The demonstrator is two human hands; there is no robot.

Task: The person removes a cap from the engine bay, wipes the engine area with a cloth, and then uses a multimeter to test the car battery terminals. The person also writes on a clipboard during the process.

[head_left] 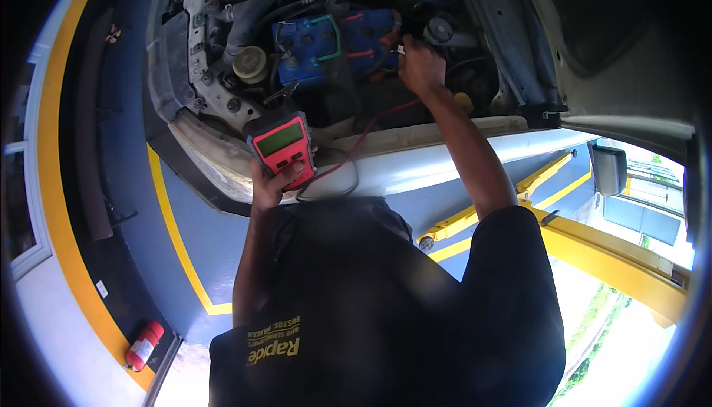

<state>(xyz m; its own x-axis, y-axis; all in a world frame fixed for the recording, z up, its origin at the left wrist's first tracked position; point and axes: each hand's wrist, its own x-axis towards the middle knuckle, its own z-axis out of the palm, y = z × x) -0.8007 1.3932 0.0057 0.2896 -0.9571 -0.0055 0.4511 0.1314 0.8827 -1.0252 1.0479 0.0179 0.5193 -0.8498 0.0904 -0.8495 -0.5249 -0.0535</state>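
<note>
My left hand (273, 182) is wrapped round a red and black handheld battery tester (279, 143), its thumb over the buttons and its screen toward me. A black clamp with metal jaws (282, 93) rests just beyond the tester's top, near the battery's front left corner. My right hand (423, 69) is closed at the right end of a blue car battery (304, 66), fingertips round a clamp (400, 49) whose metal shows only in part. From the tester a red cable (374, 119) runs toward that hand. Red parts (390, 37) sit by the battery's right terminal.
The battery lies in an open engine bay among hoses, a round cap (250, 64) and a reservoir cap (439, 31). A pale fender (400, 166) crosses before me. Yellow lift arms (460, 221) lie to the right; a fire extinguisher (144, 345) stands lower left.
</note>
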